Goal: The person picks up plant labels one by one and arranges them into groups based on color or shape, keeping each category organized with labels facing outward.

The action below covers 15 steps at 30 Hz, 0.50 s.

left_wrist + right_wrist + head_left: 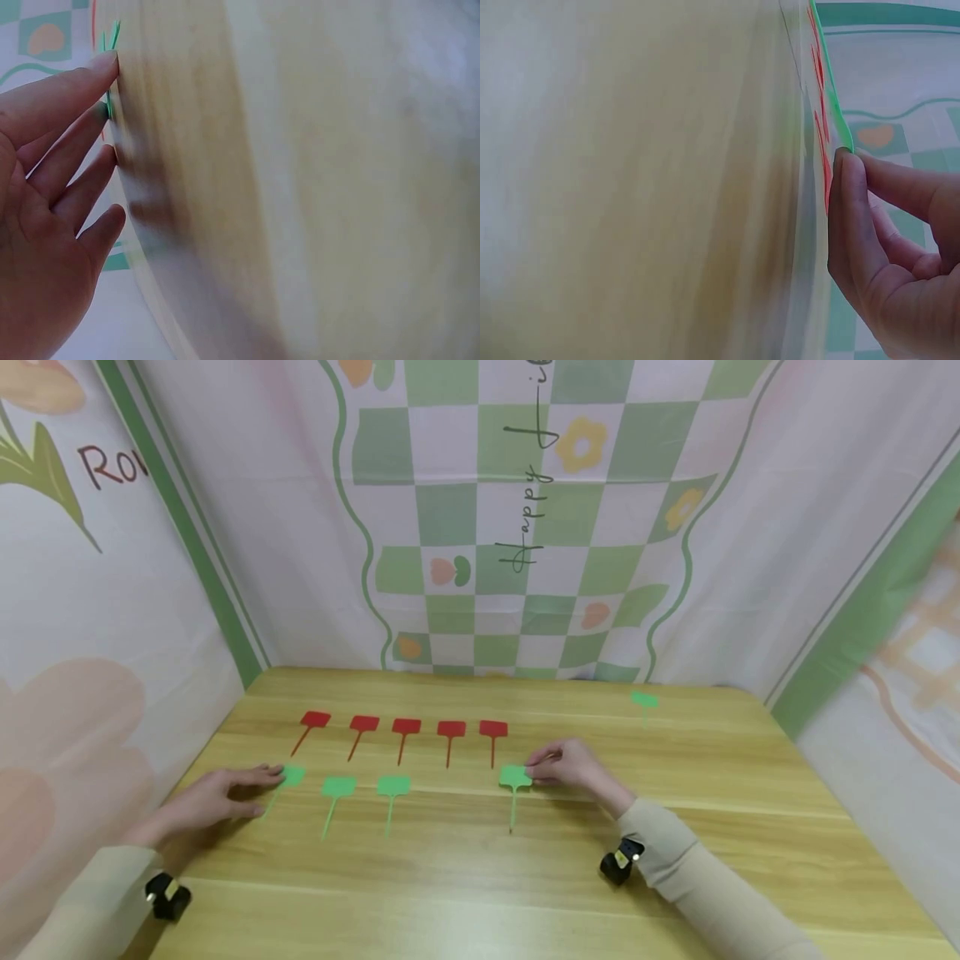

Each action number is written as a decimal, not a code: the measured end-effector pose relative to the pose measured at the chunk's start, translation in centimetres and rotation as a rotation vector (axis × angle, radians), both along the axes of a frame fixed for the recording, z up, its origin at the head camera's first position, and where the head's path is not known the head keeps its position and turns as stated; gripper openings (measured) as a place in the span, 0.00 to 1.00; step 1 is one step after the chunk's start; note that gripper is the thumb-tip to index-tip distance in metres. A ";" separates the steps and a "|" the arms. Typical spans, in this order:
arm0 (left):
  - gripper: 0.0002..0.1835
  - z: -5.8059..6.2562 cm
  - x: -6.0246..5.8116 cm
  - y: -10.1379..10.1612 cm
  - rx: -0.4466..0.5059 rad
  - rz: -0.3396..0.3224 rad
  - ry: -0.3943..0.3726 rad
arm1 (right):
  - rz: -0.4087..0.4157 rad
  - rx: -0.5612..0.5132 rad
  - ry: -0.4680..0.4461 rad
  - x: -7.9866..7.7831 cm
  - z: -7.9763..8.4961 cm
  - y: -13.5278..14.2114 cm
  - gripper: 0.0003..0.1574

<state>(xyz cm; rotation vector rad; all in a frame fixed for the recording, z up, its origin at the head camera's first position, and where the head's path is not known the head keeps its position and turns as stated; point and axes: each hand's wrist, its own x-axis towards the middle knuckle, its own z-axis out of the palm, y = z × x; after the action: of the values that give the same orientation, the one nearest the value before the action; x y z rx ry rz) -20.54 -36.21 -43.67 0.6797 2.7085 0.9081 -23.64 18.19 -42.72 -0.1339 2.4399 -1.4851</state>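
My right hand (576, 768) pinches a green plant label (514, 776) by the right edge of its head, its thin stem pointing toward me. In the right wrist view, thumb and fingers close on the edge of the green label (834, 101). At the left, my left hand (213, 797) lies low over the table with fingers extended, fingertips on the head of the leftmost green label (295, 775). Two more green labels, one (339, 787) and another (393, 786), lie between the hands.
Behind the green labels, several red plant labels lie in a row, from the leftmost red one (316, 719) to the rightmost (493, 728). Another green label (645, 699) lies at the back right of the wooden table (465, 893). A printed curtain (502, 518) hangs behind.
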 end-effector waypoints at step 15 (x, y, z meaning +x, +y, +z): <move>0.28 -0.1 0.0 0.0 0.010 0.003 -0.019 | 0.050 -0.014 -0.033 0.5 0.2 -3.8 0.14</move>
<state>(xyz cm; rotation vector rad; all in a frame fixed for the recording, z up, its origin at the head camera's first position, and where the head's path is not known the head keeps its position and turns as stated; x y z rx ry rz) -20.59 -36.24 -43.72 0.6661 2.6912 0.9240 -23.19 14.40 -42.53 -0.1703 2.3828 -1.4725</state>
